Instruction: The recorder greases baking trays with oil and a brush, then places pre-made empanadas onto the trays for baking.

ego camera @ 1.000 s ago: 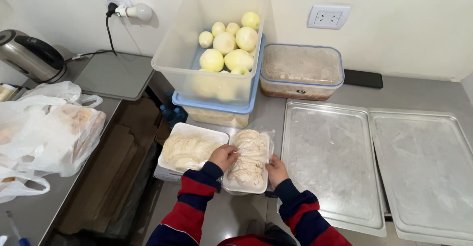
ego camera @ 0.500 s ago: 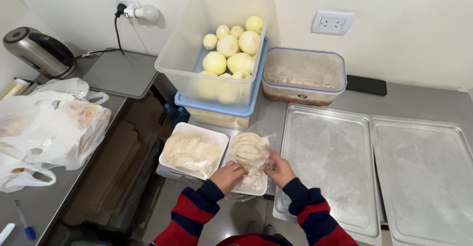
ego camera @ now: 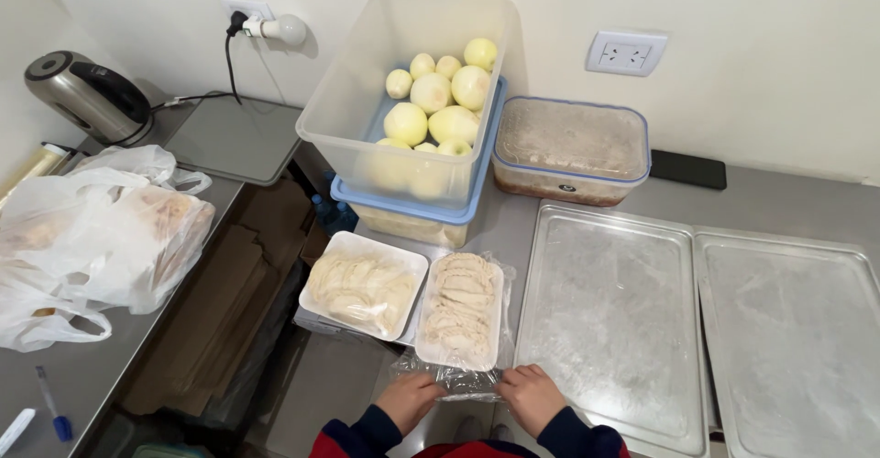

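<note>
Head view: both hands sit at the near edge of the bench (ego camera: 541,229), pinching the clear plastic wrap (ego camera: 451,380) drawn off the near end of the right white tray of dough discs (ego camera: 458,309). Left hand (ego camera: 410,398) and right hand (ego camera: 529,396) each have the grip closed on the film. Half a second earlier the hands lay on the tray itself; they have since pulled nearer, so the wrap is coming off. A second tray (ego camera: 364,282) lies just left; a floured metal sheet (ego camera: 610,320) lies right.

Left hand (ego camera: 410,398) and right hand (ego camera: 530,397) sit close together at the bottom edge, knuckles up, fingers curled in a pinch, sleeves striped.
</note>
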